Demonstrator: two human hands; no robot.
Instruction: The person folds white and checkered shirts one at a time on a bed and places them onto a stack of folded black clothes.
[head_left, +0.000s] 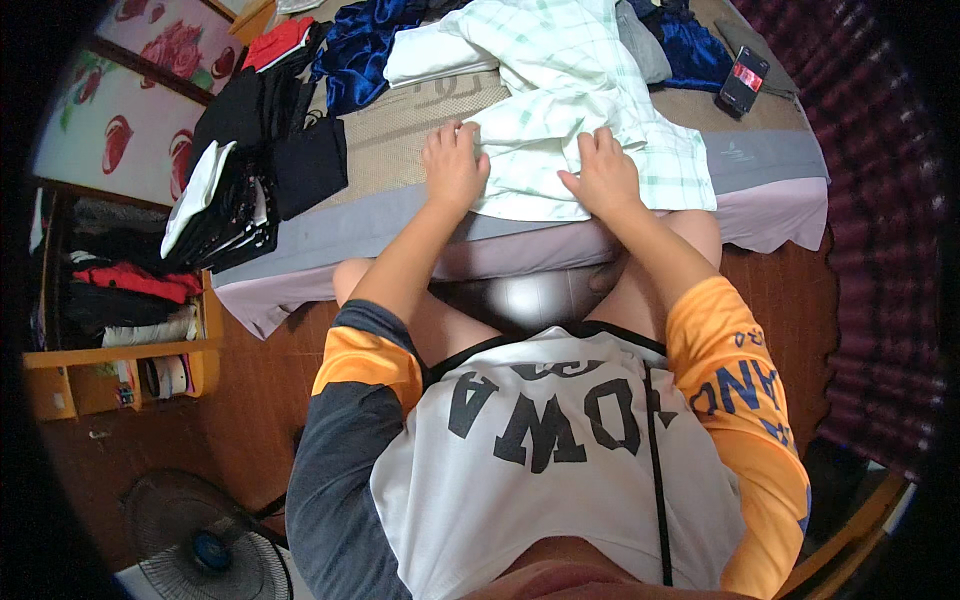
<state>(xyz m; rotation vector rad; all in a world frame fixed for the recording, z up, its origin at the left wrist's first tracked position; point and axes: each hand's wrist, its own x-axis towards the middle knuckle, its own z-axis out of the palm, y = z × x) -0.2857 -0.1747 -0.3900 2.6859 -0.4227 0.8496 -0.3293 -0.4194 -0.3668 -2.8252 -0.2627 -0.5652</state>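
Note:
A white garment with a pale green check (559, 127) lies spread and partly folded on the bed in front of me, its fabric wrinkled in the middle. At its left edge rests my left hand (456, 166), fingers bent over the cloth; whether they pinch it is hidden. My right hand (607, 174) lies on the garment's right half, thumb apart from the fingers, touching the fabric. The near hem reaches the grey border of the bed mat (397, 142). A folded white cloth (439, 56) sits just beyond, partly under the checked fabric.
Stacks of dark folded clothes (307, 157) stand at left, with a white piece (196, 199) on the nearest pile. Blue velvety cloth (364, 56) lies farther back. A phone (742, 81) rests at right. An open shelf (135, 345) and a fan (210, 547) are at left; a dark curtain (885, 262) hangs at right.

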